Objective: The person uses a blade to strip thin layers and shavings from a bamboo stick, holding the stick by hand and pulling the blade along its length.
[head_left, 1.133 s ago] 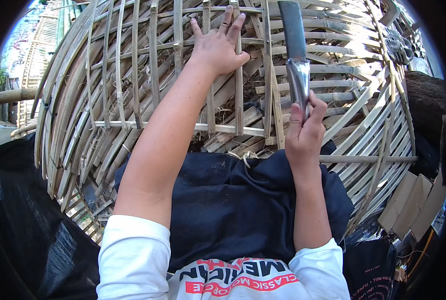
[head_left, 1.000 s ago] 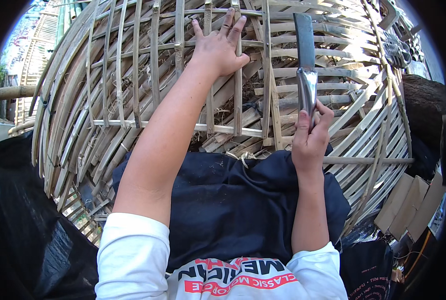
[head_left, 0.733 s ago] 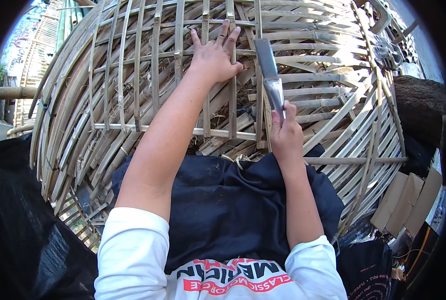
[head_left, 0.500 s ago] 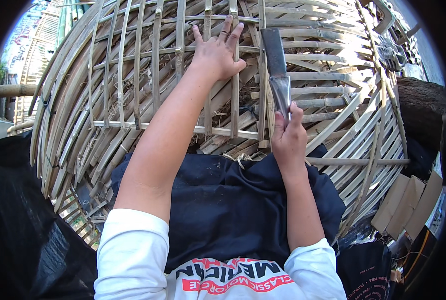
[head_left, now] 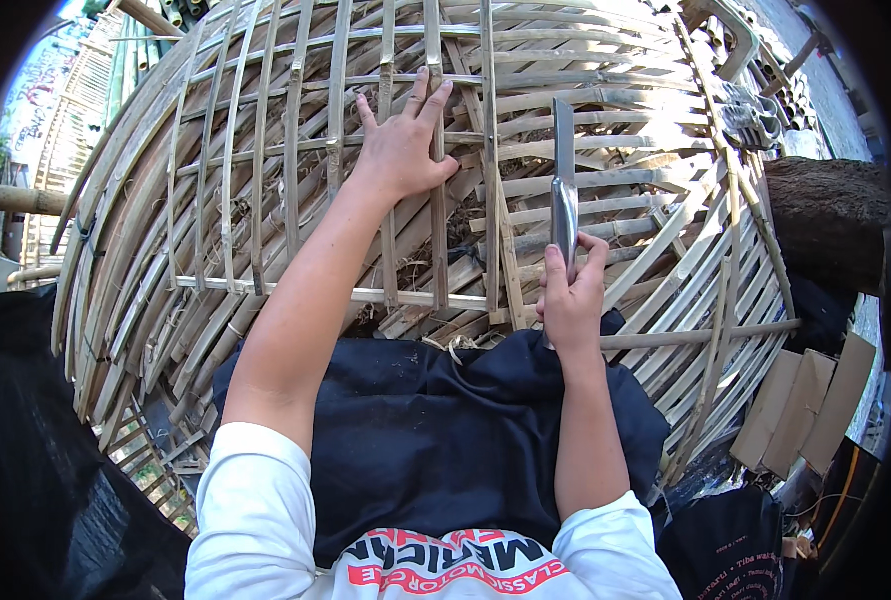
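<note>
My left hand (head_left: 406,150) lies with spread fingers on the lattice of pale bamboo strips, its thumb and fingertips against one upright bamboo strip (head_left: 438,230). In my right hand (head_left: 574,300) is a large knife, gripped by its shiny metal handle (head_left: 565,215). The knife's dark, broad blade (head_left: 564,140) points away from me, to the right of the rightmost upright strip (head_left: 490,190). A gap separates the blade from that strip. Crossing strips (head_left: 366,293) run under the uprights.
Curved bamboo slats (head_left: 116,270) form a big rounded heap around the lattice. Black cloth (head_left: 416,420) covers my lap. At right are a thick log (head_left: 826,215), cardboard pieces (head_left: 796,410) and a clamp-like metal object (head_left: 746,120). Black sheeting (head_left: 46,430) hangs at left.
The knife has moved right, away from the rightmost upright strip, and its blade has turned to look narrower. My left hand stays on the same strip. The whole view has shifted slightly.
</note>
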{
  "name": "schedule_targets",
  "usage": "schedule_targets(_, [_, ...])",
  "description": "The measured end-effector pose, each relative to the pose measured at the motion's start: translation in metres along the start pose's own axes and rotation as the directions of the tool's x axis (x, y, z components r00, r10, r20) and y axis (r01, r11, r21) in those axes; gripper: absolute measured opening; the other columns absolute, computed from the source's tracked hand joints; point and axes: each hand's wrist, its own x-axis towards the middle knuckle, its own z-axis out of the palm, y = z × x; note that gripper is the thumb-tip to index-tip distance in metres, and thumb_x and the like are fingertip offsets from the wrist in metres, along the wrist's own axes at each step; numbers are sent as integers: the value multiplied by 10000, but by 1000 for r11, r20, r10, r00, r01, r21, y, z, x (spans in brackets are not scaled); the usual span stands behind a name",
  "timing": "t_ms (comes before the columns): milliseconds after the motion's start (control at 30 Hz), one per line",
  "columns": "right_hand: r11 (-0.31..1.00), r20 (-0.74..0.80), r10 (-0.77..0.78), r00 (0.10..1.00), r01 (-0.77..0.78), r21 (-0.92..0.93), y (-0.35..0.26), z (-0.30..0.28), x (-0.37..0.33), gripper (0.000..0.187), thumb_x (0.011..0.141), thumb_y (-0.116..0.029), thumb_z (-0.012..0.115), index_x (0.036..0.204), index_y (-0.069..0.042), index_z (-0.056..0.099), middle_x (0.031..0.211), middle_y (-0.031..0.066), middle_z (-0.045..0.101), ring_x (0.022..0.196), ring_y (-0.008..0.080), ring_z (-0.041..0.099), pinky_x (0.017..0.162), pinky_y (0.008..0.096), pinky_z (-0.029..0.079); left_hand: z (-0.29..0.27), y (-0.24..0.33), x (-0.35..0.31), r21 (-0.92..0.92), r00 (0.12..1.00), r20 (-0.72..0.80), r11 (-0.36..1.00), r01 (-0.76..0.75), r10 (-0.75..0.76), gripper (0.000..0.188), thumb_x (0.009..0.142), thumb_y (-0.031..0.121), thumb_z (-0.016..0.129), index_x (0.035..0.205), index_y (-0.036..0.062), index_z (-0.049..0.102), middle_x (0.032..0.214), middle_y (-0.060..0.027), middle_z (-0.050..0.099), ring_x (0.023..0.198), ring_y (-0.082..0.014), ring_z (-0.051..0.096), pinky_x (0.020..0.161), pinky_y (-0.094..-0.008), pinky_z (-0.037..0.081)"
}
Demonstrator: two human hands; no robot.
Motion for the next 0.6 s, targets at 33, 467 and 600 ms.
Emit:
schedule_targets(33, [1000, 7, -25, 1000, 25, -9, 0, 1, 2, 401, 951, -245, 604, 1202, 16, 431, 697, 121, 618, 598, 170, 592, 586, 326, 474, -2, 1, 2, -2, 1000, 10, 1000, 4, -4, 1022, 691, 385, 702, 1548, 260, 160, 1612, -143, 160, 1364, -351, 415, 1096, -739, 47])
schedule_targets(467, [973, 25, -217, 976, 215, 79, -6, 57, 108, 287, 755, -123, 607, 984, 34, 535, 662, 138, 594, 597, 254, 606, 625, 379, 497, -26, 48, 10, 424, 983, 108, 887, -182, 151, 469, 695, 369, 730, 1039, 51, 711, 1290, -125, 538, 1380, -291, 329, 1149, -672, 45])
schedule_targets(600, [970, 105, -235, 966, 226, 93, -2, 71, 124, 299, 745, -112, 614, 994, 30, 531, 677, 119, 596, 542, 217, 586, 568, 353, 492, -20, 33, 20, 453, 963, 229, 860, -235, 143, 454, 694, 343, 727, 1030, 38, 712, 1238, -133, 562, 1389, -312, 309, 1149, -673, 60])
